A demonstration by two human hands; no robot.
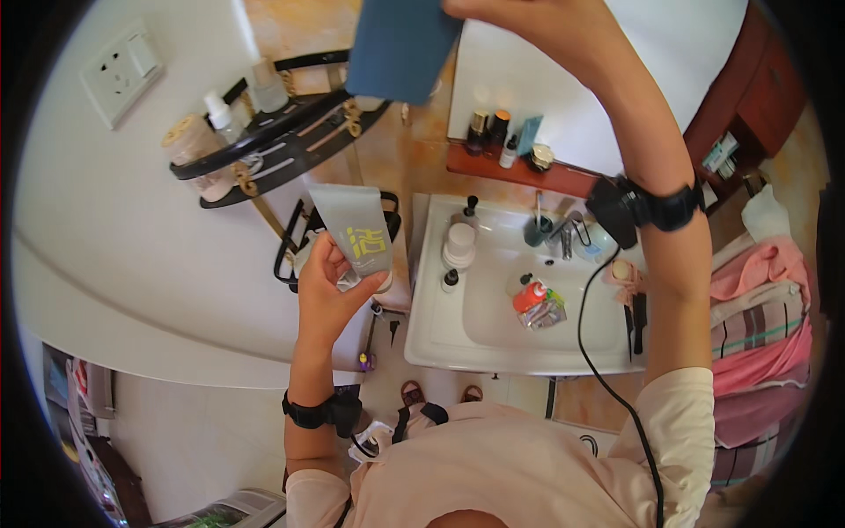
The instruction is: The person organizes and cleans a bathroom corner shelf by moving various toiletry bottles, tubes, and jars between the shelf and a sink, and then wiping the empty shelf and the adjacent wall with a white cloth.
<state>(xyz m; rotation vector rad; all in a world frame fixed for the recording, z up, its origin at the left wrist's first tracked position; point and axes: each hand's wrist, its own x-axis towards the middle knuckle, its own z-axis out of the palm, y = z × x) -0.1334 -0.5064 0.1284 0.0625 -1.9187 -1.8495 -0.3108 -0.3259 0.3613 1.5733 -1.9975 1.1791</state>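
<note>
My left hand (333,286) is closed round the lower, capped end of a grey squeeze tube (352,224) with a yellow-green print, its flat end pointing up. High at the top edge, my right hand (537,26) grips the right edge of a flat dark-blue rectangular thing (400,53), cut off by the frame; its exact kind does not show. The blue thing hangs in front of a black corner shelf (304,132), whose left end holds a wide jar (198,150), a white-topped bottle (224,119) and a clear bottle (268,86).
A white washbasin (480,330) has several bottles, a dark cup (537,231), a tap (568,231) and a red-and-green packet (537,304). Above it, small bottles stand on a red-brown ledge (493,172) below a mirror (546,97). Pink towels (761,290) hang right. A black cable (585,352) trails from my right arm.
</note>
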